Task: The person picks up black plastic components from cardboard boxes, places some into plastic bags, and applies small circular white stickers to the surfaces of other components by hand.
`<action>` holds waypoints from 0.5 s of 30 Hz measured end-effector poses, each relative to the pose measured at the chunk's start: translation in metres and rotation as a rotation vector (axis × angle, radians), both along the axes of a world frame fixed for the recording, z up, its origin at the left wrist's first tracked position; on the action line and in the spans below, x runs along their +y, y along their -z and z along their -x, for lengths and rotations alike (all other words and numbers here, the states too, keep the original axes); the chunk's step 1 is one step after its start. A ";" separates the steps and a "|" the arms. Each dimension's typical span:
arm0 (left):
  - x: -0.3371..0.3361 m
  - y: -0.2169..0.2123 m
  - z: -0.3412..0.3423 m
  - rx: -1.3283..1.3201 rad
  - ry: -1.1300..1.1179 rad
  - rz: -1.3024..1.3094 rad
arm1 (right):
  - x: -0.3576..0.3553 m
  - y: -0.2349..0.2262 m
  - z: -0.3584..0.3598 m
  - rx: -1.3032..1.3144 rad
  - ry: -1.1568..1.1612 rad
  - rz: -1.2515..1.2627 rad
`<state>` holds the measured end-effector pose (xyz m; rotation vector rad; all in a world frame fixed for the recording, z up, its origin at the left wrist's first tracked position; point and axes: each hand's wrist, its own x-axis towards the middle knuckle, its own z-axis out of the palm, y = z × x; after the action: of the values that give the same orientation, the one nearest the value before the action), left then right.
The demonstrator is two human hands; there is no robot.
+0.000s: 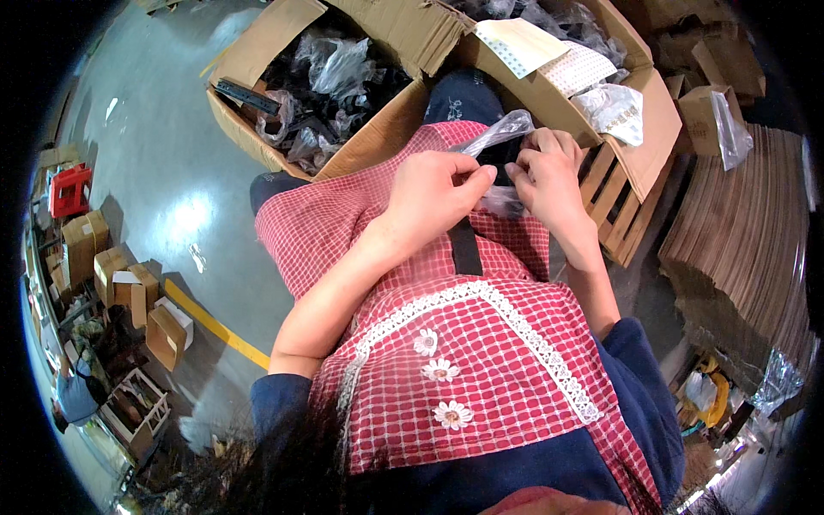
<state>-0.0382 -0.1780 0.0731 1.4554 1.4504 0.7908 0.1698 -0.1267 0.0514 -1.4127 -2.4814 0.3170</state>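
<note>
My left hand (436,196) and my right hand (549,176) are close together over my lap. Between them is a clear plastic bag (506,129) with something black in it, mostly hidden by my fingers. The left thumb and fingers are pinched at the bag's near left side. On the other side, my right fingers are curled onto the bag and the black thing. A black strap (465,249) hangs down below my hands over the red checked apron (360,202); I cannot tell whether it joins the thing in the bag.
An open carton (343,150) of black parts and clear bags stands ahead to the left. Another carton (639,159) holds bags and paper sheets (524,47), beside a wooden pallet (614,202). Stacked flat cardboard (738,232) rises at right. A person (77,395) is at far left.
</note>
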 end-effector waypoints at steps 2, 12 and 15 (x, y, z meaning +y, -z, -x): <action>0.000 -0.005 -0.001 -0.104 -0.018 0.054 | 0.008 0.002 -0.007 0.006 -0.004 0.104; 0.006 -0.011 -0.005 -0.139 0.018 0.117 | 0.017 0.011 -0.014 -0.069 0.045 0.098; 0.005 -0.009 -0.007 0.010 0.044 0.004 | 0.005 0.008 -0.006 -0.125 -0.003 -0.031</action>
<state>-0.0308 -0.1726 0.0818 1.4854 1.4221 0.7546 0.1760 -0.1215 0.0430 -1.4588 -2.5750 0.1952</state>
